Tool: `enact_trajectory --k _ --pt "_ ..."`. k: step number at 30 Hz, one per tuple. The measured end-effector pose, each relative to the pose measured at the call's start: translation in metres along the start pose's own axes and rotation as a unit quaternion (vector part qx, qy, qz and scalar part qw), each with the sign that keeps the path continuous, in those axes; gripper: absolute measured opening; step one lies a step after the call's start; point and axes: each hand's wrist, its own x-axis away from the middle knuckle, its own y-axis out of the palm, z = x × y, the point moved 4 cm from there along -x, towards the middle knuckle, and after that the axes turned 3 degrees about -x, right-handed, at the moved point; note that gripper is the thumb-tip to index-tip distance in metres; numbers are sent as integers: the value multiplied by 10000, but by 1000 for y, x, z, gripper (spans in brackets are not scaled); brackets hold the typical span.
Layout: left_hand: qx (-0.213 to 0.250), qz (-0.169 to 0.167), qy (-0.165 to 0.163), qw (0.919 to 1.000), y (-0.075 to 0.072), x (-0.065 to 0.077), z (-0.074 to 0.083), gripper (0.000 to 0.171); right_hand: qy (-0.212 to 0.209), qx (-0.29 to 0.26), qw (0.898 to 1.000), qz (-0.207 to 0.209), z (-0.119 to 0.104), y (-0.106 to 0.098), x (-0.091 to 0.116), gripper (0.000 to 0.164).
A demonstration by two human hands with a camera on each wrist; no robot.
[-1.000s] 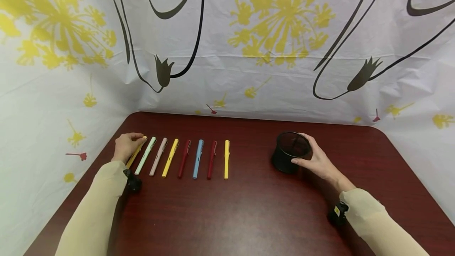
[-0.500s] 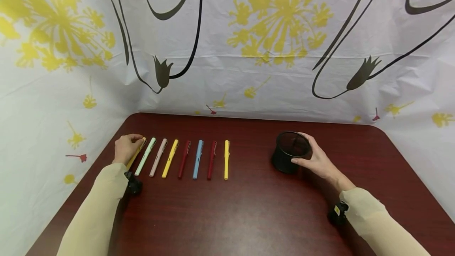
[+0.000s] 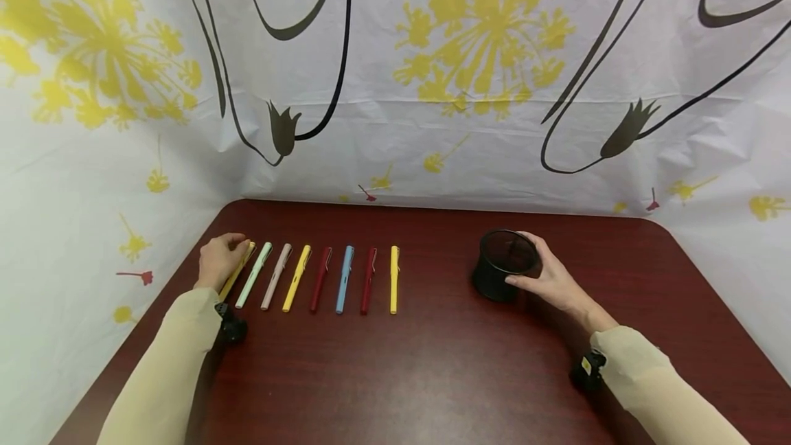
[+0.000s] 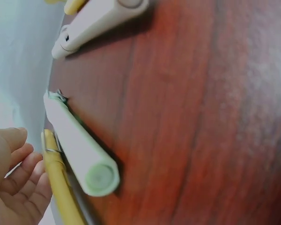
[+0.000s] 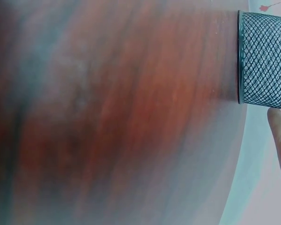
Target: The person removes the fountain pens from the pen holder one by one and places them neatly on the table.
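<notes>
In the head view my left hand point(image 3: 218, 259) is at the far left end of a row of pens, fingertips right at the capped end of a yellow pen point(image 3: 233, 277). The left wrist view shows relaxed fingers point(image 4: 30, 187) beside this yellow pen point(image 4: 57, 180), with the thumb apart from it. A pale green pen point(image 4: 79, 147) lies close alongside. My right hand point(image 3: 550, 280) holds a black mesh pen cup point(image 3: 494, 280), thumb at the near side and fingers around the back. In the right wrist view the mesh cup point(image 5: 267, 61) shows above a fingertip.
Further right in the row lie a greyish-pink pen point(image 3: 276, 277), a yellow pen point(image 3: 296, 279), a dark red pen point(image 3: 321, 280), a blue pen point(image 3: 345, 280), another dark red pen point(image 3: 368, 280) and a yellow pen point(image 3: 394, 280). A patterned sheet point(image 3: 371, 122) hangs behind the dark red table point(image 3: 432, 376).
My left fingertips have shifted slightly left, off the top of the leftmost yellow pen. My right hand and the pen cup stay put. The head view tilts up a little.
</notes>
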Motion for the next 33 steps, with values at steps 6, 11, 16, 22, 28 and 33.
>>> enact_trajectory --k 6,11,16,22,28,33 --pt "90 243 339 9991 -3 -2 10 39 3 -57 10000 -13 0 2 -2 82" --pt "109 340 560 9978 -4 -2 21 38 109 64 9999 -49 0 3 -3 83" --pt "156 394 640 9971 -5 -2 34 37 205 128 9997 -85 0 3 -5 86" --pt "179 468 784 9957 -2 -1 50 36 211 197 9995 -132 2 0 -6 88" --pt "308 394 1118 9925 5 -2 66 34 -49 -107 9996 -256 4 -3 -6 92" --pt "248 112 1389 9899 12 -2 87 41 -386 -274 9981 -398 0 -9 -4 90"
